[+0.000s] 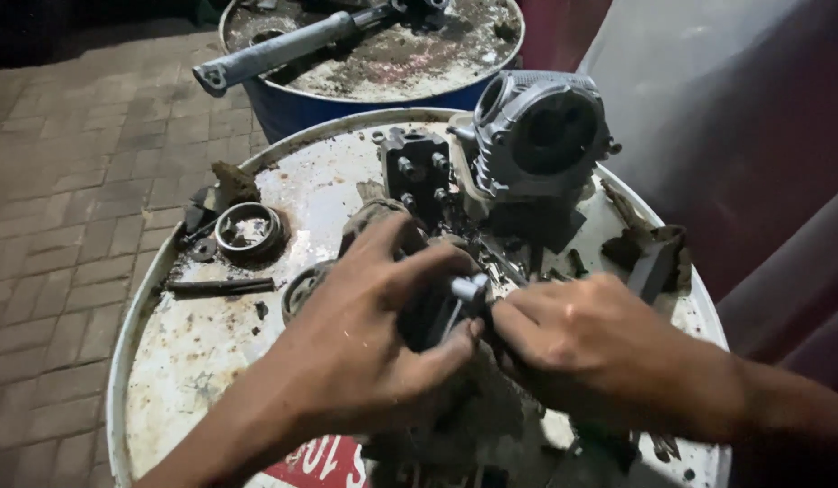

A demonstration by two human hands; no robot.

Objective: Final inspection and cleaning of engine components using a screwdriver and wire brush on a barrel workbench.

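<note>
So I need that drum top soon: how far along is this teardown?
Done: a grey finned housing, metal ring and loose bits lie spread on the white drum top. In hand: left hand and right hand grip a small dark part with a silver pin. What remains can't be judged.

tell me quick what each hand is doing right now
Left hand: fingers closed around a dark metal part.
Right hand: fingers pinched on the same part.

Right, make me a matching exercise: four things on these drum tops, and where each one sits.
Things:
1. finned grey metal cylinder housing
2. round metal ring
3. long grey metal tube
4. small shiny metal part

Places:
A. on the far blue drum
B. pinched between both hands
C. left side of the white drum top
D. far edge of the white drum top

Pairs: 1-D, 2-C, 3-A, 4-B
</note>
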